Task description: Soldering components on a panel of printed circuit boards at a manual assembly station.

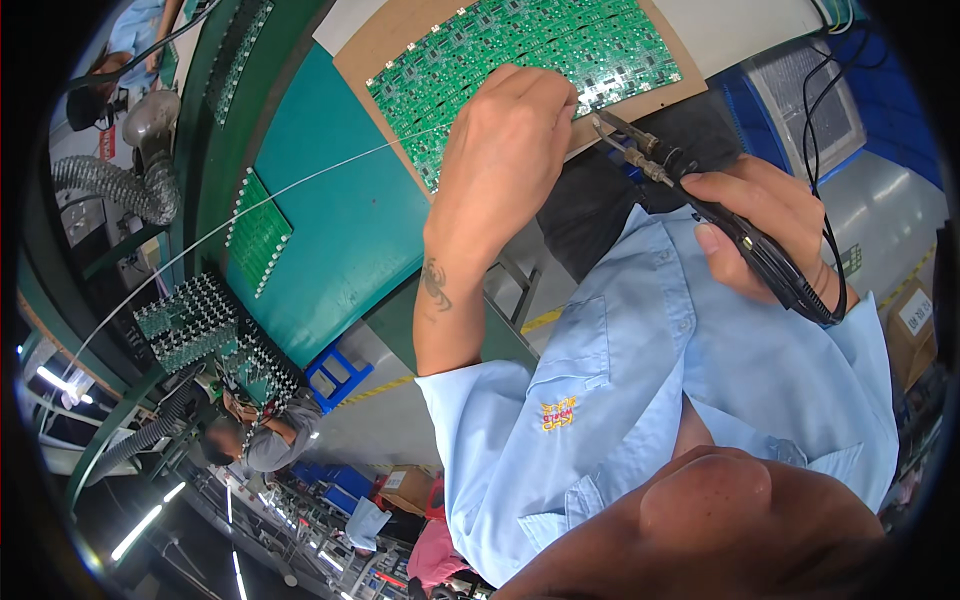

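Note:
My left hand (505, 135) rests over the near edge of a large green circuit board panel (430, 75), fingers pinched together. A thin pale solder wire (320, 172) runs from the far left into that hand; the fingertips and the wire's end are hidden. In my right hand (765, 225) is a black-handled soldering iron with two metal tips (735, 225). Its tips point toward the panel's near edge, close to my left fingers; I cannot tell whether they touch the board. The panel lies on a brown backing board (690, 85).
Left of the panel is a green mat (340, 230) with a smaller circuit board (262, 232). Stacked boards (200, 325) stand past it. A black cable (812, 110) hangs at the right. A flexible duct (110, 185) and a seated co-worker (275, 440) are at the left.

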A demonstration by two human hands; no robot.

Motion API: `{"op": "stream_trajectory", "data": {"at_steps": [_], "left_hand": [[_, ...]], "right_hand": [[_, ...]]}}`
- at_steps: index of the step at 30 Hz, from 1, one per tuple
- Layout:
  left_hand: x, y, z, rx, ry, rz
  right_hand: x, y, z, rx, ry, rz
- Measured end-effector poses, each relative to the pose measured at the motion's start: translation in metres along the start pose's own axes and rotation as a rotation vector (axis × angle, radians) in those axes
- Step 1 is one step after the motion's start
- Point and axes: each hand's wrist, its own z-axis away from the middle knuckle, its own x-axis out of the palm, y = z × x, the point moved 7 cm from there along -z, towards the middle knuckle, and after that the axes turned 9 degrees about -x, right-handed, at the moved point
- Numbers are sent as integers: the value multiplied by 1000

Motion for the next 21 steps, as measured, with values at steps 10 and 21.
{"op": "stream_trajectory", "data": {"at_steps": [10, 21], "left_hand": [[1, -2, 1, -8, -4, -5], [5, 2, -3, 39, -19, -80]], "right_hand": [[3, 1, -4, -4, -20, 2], [5, 0, -3, 4, -37, 16]]}}
